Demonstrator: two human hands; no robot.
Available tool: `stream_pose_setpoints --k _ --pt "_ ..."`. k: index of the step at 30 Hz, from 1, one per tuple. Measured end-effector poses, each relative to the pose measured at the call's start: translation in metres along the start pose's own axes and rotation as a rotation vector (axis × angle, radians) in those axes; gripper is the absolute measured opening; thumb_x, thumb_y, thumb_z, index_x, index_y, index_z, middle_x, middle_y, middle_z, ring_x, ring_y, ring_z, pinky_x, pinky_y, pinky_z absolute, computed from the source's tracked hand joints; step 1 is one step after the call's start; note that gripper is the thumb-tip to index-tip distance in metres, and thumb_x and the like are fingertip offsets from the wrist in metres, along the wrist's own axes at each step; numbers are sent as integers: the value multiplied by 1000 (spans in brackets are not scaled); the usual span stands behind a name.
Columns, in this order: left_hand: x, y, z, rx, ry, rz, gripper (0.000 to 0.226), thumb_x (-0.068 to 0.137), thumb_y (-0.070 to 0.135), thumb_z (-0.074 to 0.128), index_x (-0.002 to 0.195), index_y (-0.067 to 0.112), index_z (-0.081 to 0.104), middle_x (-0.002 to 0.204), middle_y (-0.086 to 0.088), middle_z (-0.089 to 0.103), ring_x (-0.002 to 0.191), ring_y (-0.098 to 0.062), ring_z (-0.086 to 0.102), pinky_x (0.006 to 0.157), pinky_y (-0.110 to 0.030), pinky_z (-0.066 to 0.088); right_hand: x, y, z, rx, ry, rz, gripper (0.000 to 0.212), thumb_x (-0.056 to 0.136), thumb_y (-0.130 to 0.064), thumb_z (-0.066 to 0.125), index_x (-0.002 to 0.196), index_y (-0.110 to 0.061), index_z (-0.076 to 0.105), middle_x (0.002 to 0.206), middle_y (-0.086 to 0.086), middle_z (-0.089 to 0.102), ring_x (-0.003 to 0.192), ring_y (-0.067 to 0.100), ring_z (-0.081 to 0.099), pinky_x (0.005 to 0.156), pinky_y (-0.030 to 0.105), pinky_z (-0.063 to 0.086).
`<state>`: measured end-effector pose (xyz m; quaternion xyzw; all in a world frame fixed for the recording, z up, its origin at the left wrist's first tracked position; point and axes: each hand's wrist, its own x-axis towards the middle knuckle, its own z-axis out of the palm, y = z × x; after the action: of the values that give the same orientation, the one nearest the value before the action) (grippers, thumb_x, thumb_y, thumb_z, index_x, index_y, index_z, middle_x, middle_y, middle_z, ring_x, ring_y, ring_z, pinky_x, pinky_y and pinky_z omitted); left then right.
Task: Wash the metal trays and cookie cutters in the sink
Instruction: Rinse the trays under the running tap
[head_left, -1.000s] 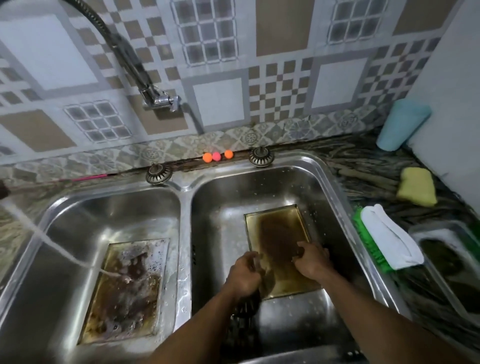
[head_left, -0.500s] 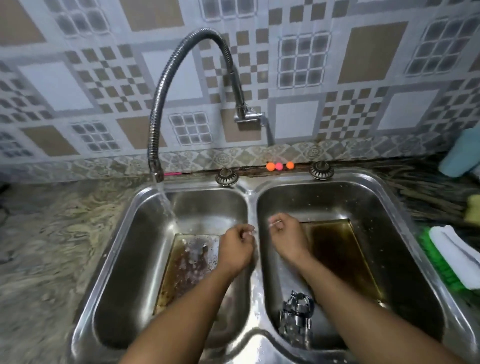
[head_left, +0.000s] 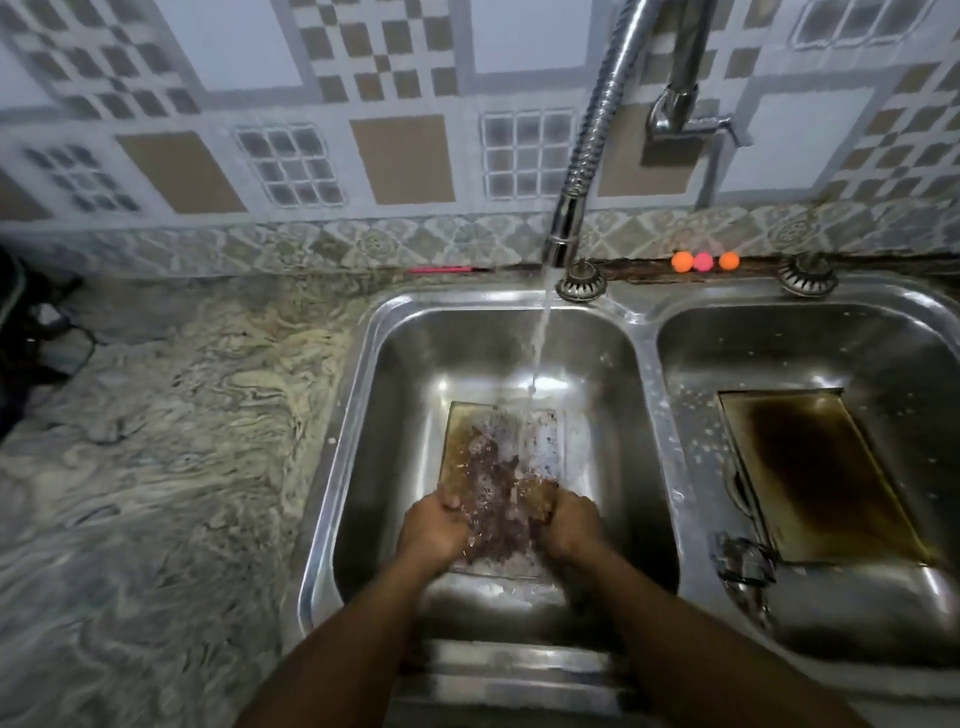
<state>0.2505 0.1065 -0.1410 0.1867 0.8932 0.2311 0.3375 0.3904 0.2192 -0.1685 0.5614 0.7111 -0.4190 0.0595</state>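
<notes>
Double sink (head_left: 358, 374), two trays. Left of the divider (head_left: 644, 364), the wet tray (head_left: 540, 436) lies under the tap's (head_left: 587, 156) stream. The left hand (head_left: 434, 527) and right hand (head_left: 569, 525) curl over its sides, apparently gripping. To the divider's right lie the second tray (head_left: 821, 467) and blurred cutters (head_left: 743, 566).

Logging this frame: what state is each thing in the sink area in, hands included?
Faucet: running into left basin.
Left tray: flat in left basin, soiled, wet, under the water.
Right tray: flat in right basin, brown-stained, untouched.
Cookie cutters: heaped beside Right tray, untouched.
Left hand: fingers curled over Left tray's left edge.
Right hand: fingers curled over its right edge.
</notes>
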Motion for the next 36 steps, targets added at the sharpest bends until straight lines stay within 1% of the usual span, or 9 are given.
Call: stream_pose_setpoints --k 6,11,13,17,25,29,31,33,36 --pt "12 -14 2 43 84 41 22 95 14 54 86 33 60 87 7 70 76 -12 66 69 -35 61 6 -5 2 -106 -21 25 25 89 -40 63 106 -22 65 104 6 69 93 26 65 76 31 51" --pt "12 6 -12 -38 108 182 37 101 8 48 112 37 67 99 1 68 75 -18 68 62 -35 62 10 -4 -6 -64 -41 44 30 81 -37 62 105 -21 64 100 4 69 92 25 65 80 35 56" --pt "13 14 -19 -59 115 202 36 103 11 44 121 34 66 110 -1 68 72 -12 63 56 -25 56 8 -8 -15 15 -13 26 29 84 -42 62 105 -23 62 100 3 68 93 26 65 79 35 55" --pt "20 23 -35 -183 46 214 38 102 11 45 125 30 69 109 -8 72 53 -9 58 43 -18 42 4 -8 -35 292 -17 40 16 87 -15 63 98 -25 60 97 5 71 86 26 69 82 46 59" --pt "13 55 -50 44 -114 167 24 98 19 54 116 24 71 123 2 66 100 -14 60 86 -22 47 -10 -30 -94 393 155 -65 23 84 -4 62 91 -26 64 104 5 72 94 27 69 91 40 56" --pt "-3 94 -42 -70 -164 239 31 100 40 49 123 28 66 129 7 62 115 -23 60 104 -33 46 -42 -49 -126 175 223 -276 42 84 -8 58 111 -40 52 104 0 67 87 24 67 75 39 58" --pt "-13 120 -38 -272 -167 239 44 94 57 53 127 27 54 122 -2 70 102 -27 69 96 -44 56 -63 -55 -134 28 304 -410 51 86 -11 61 123 -42 43 109 -3 65 89 21 66 75 42 58" --pt "-23 145 -39 -466 -178 183 96 72 82 62 148 34 28 123 -9 70 92 -31 74 78 -44 63 -82 -56 -134 -82 378 -540 56 88 -12 60 134 -36 38 112 -1 66 87 20 66 74 39 57" --pt "-34 170 -42 -448 -86 207 119 80 63 74 159 32 -10 160 -11 36 129 -32 56 78 -20 54 -99 -47 -125 -115 419 -663 53 92 -19 60 139 -31 40 123 -4 64 95 19 68 82 37 57"
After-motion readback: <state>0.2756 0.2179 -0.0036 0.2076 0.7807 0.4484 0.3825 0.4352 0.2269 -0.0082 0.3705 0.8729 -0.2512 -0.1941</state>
